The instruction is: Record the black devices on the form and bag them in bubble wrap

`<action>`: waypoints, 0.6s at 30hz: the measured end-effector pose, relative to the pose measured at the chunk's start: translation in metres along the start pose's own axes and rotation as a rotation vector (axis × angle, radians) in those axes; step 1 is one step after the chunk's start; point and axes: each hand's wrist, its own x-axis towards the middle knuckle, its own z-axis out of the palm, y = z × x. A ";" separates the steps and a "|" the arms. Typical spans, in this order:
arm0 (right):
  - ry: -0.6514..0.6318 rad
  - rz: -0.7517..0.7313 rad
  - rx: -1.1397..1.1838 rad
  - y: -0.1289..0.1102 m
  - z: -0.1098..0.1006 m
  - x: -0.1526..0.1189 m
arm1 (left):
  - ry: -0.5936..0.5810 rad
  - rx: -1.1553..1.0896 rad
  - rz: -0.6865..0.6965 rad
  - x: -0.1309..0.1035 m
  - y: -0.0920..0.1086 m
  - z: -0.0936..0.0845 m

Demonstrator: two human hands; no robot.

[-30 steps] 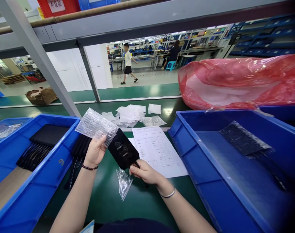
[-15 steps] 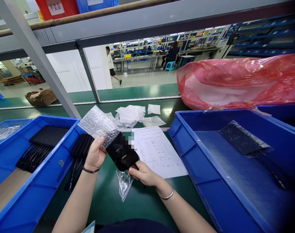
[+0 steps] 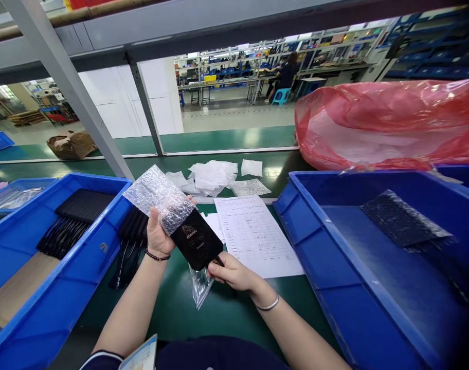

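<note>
My left hand point(image 3: 159, 234) grips a clear bubble-wrap sleeve point(image 3: 157, 198) by its open end, above the green bench. A flat black device point(image 3: 195, 242) with pale printing is partly inside that sleeve. My right hand point(image 3: 230, 271) pinches the device's lower right corner. Under both hands a small clear plastic bag point(image 3: 200, 288) lies crumpled on the bench. Both arms reach up from the bottom of the view.
A blue bin point(image 3: 45, 267) at left holds several black flat devices point(image 3: 78, 208). Another blue bin point(image 3: 373, 267) at right holds one bubble-wrapped black item point(image 3: 402, 218). A printed sheet point(image 3: 255, 236), loose bubble sleeves point(image 3: 213, 174) and a red plastic bag point(image 3: 389, 123) lie behind. A grey frame post point(image 3: 65, 82) slants upper left.
The black device has slid a little deeper into the sleeve, and my left hand has closed further around the sleeve's mouth. The walking person in the background has gone from view.
</note>
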 end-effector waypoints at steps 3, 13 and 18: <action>-0.015 0.006 0.024 0.004 0.000 0.000 | -0.029 0.004 -0.011 -0.001 0.001 -0.001; 0.004 0.003 0.066 0.003 0.006 0.001 | -0.010 0.030 -0.066 -0.007 -0.009 0.013; 0.014 0.013 0.085 0.002 0.008 0.001 | 0.011 0.055 -0.051 -0.011 -0.019 0.015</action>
